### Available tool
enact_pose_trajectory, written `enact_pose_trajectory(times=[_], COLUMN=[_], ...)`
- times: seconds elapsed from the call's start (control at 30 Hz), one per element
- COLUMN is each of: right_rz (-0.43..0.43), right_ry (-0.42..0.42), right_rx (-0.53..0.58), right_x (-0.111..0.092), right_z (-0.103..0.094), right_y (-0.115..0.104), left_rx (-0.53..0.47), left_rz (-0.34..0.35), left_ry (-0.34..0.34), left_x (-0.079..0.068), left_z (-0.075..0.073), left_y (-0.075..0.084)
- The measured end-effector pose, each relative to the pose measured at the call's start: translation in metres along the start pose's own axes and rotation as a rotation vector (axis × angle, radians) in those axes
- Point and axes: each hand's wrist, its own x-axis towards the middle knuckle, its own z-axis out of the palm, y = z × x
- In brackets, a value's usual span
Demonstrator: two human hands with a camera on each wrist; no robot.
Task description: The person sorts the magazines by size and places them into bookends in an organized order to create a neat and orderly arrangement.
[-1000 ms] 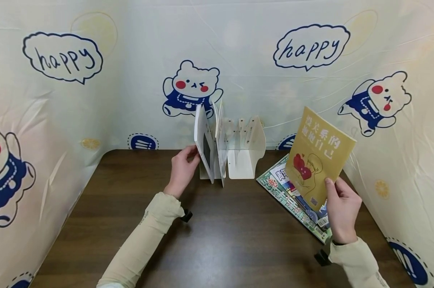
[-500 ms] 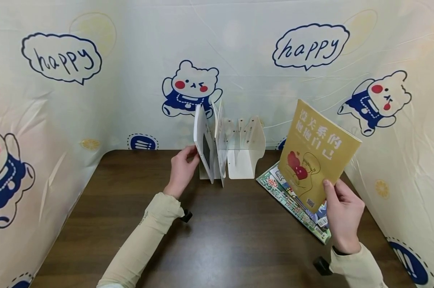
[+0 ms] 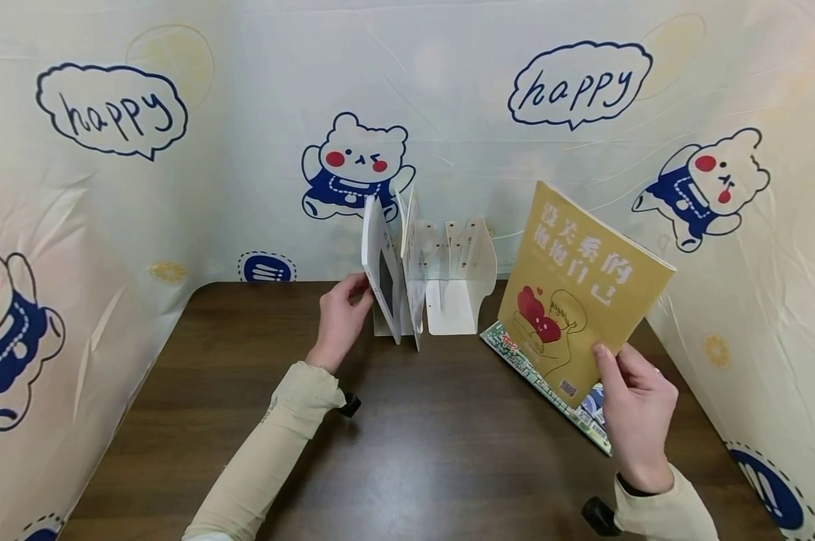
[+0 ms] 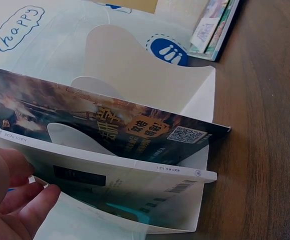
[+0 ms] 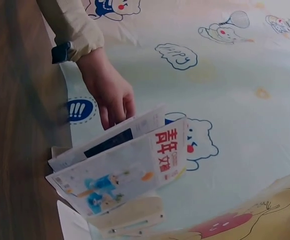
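Note:
My right hand [image 3: 640, 421] pinches a yellow booklet [image 3: 577, 300] by its lower right edge. Its cover, with white characters and a red heart drawing, faces me as it tilts over some magazines [image 3: 543, 379]. At the back stands a white book rack [image 3: 451, 308] with upright dividers. On its left side my left hand [image 3: 343, 319] pinches the end panel [image 4: 172, 229] between thumb and fingers. Held in the rack are a white-spined book [image 4: 99, 156] and a dark-backed magazine [image 4: 129, 117], whose light front cover [image 5: 117, 175] shows in the right wrist view.
A dark wooden table [image 3: 380, 451] lies under everything. Pale cloth [image 3: 462, 135] printed with bears surrounds its back and sides. Divider plates stand in the rack's right half, between the books and the yellow booklet. Black wrist straps [image 3: 600, 516] are worn on the sleeves.
The right hand has brought the yellow booklet leftward, so it covers more of the magazines below. The left hand has stayed at the rack.

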Motion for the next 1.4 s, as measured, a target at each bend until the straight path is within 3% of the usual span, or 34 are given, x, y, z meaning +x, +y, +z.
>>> enact_pose_trajectory(times=[0.53, 1.0, 1.4], right_rz=[-0.079, -0.028, 0.009], right_ry=[-0.051, -0.080, -0.163], right_rx=[0.075, 0.116, 0.209], right_x=[-0.007, -0.010, -0.011], right_z=[0.017, 0.048, 0.082], right_y=[-0.009, -0.017, -0.014], left_rx=[-0.014, -0.008, -0.010], left_rz=[0.012, -0.002, -0.017], left_ry=[-0.006, -0.006, -0.008], left_x=[0.002, 0.001, 0.000], left_z=[0.000, 0.000, -0.001], left_y=[-0.002, -0.002, -0.001])
